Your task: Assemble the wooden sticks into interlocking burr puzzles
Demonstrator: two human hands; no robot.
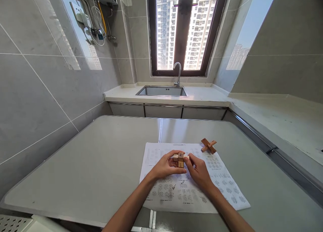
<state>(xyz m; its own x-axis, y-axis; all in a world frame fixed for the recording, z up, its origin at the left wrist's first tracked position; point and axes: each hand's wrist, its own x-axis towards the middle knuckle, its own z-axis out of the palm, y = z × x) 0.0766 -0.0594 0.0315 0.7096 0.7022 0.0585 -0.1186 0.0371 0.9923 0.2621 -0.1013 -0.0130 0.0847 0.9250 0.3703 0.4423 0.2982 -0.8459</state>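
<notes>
Both my hands meet over a printed instruction sheet (222,188) on a grey table (101,164). Between them is a small wooden block puzzle (180,159) made of light and dark brown pieces, one marked with a letter. My left hand (165,166) pinches its left side with curled fingers. On the puzzle's right side, my right hand (199,171) grips with thumb and fingertips. A second wooden puzzle (208,146), shaped like crossed sticks, lies on the sheet's far right corner, apart from both hands.
Beyond the table runs a white counter with a steel sink (161,90) and tap (178,72) under a window. Another counter (277,117) runs along the right wall. Tiled wall stands close on the left, with pipes and a socket (97,20) high up.
</notes>
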